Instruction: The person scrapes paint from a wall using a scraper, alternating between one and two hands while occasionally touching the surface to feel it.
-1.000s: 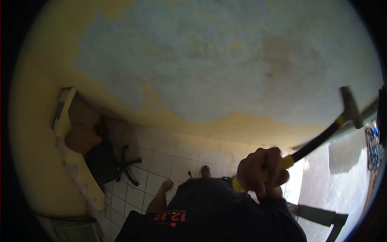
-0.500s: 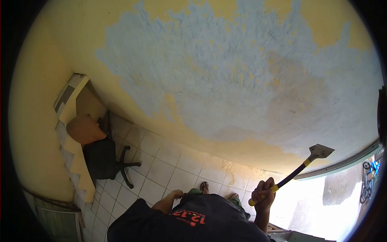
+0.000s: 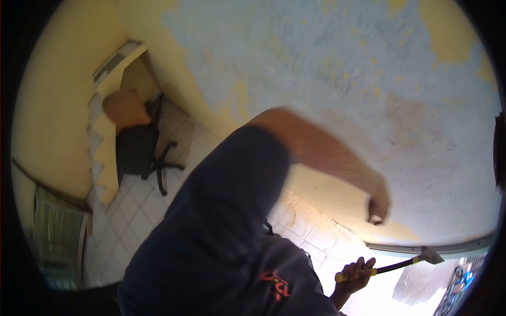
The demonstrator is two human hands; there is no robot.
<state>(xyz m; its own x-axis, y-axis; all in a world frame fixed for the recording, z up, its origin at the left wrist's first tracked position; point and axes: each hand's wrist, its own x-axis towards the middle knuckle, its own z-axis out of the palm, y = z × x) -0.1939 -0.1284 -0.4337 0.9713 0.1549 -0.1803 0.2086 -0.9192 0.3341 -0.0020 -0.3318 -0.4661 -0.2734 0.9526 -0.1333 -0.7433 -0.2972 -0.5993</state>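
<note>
My right hand (image 3: 356,276), low on the right, is wrapped round the yellow and black handle of a long scraper (image 3: 395,267). Its flat metal head points right, in front of the grey sill. My left arm reaches across to the right, in front of the wall (image 3: 316,58) with its patches of blue-grey and yellow paint. At its end my left hand (image 3: 379,204) hangs above the scraper, fingers curled and blurred. A small pale spot shows at its fingertips, too unclear to name. The left hand and the scraper are apart.
A black swivel chair (image 3: 138,150) with a brown object (image 3: 126,108) on top stands by a stepped yellow structure (image 3: 112,163) at the left. Pale crumbs lie along the wall's foot on the tiled floor (image 3: 139,192). A blue bicycle (image 3: 457,287) shows outside at the lower right.
My left arm has swung up and across to the right from beside my body. My right hand and the scraper sit lower in view, the handle flatter. The view has shifted.
</note>
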